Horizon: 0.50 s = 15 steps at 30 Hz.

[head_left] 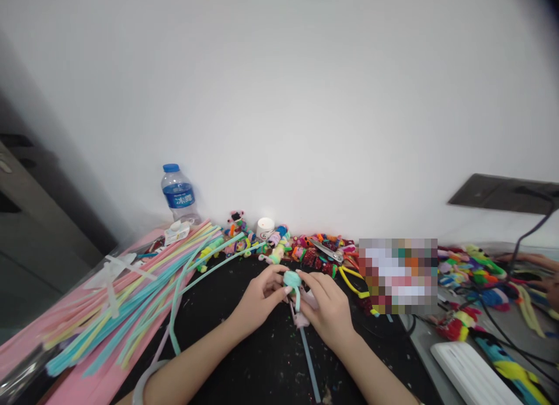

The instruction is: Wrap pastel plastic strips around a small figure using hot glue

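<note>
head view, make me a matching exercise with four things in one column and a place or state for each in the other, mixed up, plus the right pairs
1. bottle
2. turquoise coil
3. socket panel
4. fuzzy sticks

a. on the wall, at the right
b. piled at the left, in several colours
c. upright, with a blue cap
d. between the fingers of the left hand and right hand

Pairs: 1-c, 2-d, 3-a, 4-b

Soft, fuzzy turquoise coil (292, 279), smooth matt blue-grey stick (310, 364), plush-like matt pastel stems (144, 300), clear glossy plastic bottle (179, 195), shiny grey metal tool (326, 251), smooth white plastic case (471, 373), matt black table (262, 373) with a speckled surface, smooth matt white wall (305, 114)
</note>
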Tool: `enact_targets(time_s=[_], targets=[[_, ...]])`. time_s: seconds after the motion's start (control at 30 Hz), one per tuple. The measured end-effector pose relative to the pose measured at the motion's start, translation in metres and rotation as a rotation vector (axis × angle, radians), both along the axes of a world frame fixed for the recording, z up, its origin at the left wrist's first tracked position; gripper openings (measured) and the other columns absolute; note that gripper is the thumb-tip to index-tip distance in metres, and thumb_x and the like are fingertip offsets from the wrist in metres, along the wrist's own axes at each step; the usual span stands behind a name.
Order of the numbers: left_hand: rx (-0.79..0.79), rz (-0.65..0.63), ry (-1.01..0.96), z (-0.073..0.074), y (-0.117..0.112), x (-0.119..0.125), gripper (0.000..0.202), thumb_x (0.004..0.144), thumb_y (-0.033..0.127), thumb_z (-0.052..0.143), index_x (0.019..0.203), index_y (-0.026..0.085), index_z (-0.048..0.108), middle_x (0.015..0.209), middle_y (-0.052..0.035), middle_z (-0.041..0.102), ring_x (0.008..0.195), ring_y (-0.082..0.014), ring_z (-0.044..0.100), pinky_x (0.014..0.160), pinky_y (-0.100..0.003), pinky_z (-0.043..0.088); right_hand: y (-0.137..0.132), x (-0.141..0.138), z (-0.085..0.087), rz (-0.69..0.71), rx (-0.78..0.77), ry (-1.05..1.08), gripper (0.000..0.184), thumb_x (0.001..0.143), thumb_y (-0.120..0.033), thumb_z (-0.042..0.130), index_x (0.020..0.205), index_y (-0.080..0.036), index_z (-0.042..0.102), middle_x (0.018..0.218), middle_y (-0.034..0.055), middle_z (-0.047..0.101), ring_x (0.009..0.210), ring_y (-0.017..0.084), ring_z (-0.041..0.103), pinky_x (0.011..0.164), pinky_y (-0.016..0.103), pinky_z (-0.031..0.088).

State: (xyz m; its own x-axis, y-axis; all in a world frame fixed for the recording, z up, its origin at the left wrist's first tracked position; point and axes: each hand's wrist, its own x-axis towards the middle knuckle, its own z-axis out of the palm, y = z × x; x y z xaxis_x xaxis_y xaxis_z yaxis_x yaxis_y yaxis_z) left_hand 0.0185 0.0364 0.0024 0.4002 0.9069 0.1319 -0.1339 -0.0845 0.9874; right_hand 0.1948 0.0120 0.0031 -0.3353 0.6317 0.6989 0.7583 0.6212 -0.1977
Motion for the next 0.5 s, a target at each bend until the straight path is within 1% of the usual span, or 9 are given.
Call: enact_targets(time_s=[0.07,0.17,0.37,0.43,0.5], targets=[[-0.025,0.020,-0.025,0.001,0.000,-0.001,0.029,0.078,0.024,0.059,0.105,0.017,0.050,0.083,-0.0026,0.062,0.069,-0.0141,0.059,0.064,-0.026,0.047,-0.004,0.002,0.002,-0.019,-0.039,0.002,0.042,0.081,-0.020,0.056,0.122,-0.015,0.047,0.105,0.0119,0.058,0.093,0.026,0.054,0.080,0.041,0.046],[-0.049,0.062,-0.056,0.004,0.001,-0.004,0.030,0.078,0.026,0.060,0.105,0.017,0.049,0.083,-0.0025,0.062,0.063,-0.0120,0.057,0.060,-0.025,0.046,-0.013,0.008,0.004,-0.041,-0.088,0.003,0.047,0.076,-0.013,0.050,0.123,-0.013,0.045,0.112,0.0140,0.053,0.102,0.028,0.050,0.086,0.046,0.042],[-0.092,0.125,-0.078,0.002,0.004,-0.009,0.034,0.077,0.030,0.061,0.105,0.017,0.046,0.082,-0.0027,0.063,0.059,-0.0120,0.058,0.059,-0.026,0.045,-0.023,0.016,0.000,-0.095,-0.205,-0.030,0.050,0.067,-0.007,0.046,0.116,-0.015,0.049,0.112,0.0123,0.051,0.103,0.029,0.049,0.086,0.047,0.040],[-0.098,0.134,-0.073,0.000,0.004,-0.010,0.035,0.077,0.031,0.061,0.105,0.018,0.046,0.082,-0.0026,0.064,0.059,-0.0121,0.058,0.059,-0.026,0.045,-0.023,0.016,0.003,-0.112,-0.195,0.017,0.050,0.068,-0.008,0.047,0.117,-0.016,0.047,0.113,0.0124,0.051,0.105,0.030,0.048,0.087,0.048,0.039],[-0.108,0.138,-0.072,0.000,0.004,-0.010,0.035,0.077,0.031,0.061,0.105,0.018,0.046,0.081,-0.0023,0.063,0.059,-0.0124,0.058,0.059,-0.027,0.045,-0.024,0.019,0.014,-0.112,-0.133,0.095,0.048,0.072,-0.011,0.048,0.119,-0.015,0.045,0.113,0.0130,0.051,0.107,0.030,0.047,0.088,0.049,0.039]])
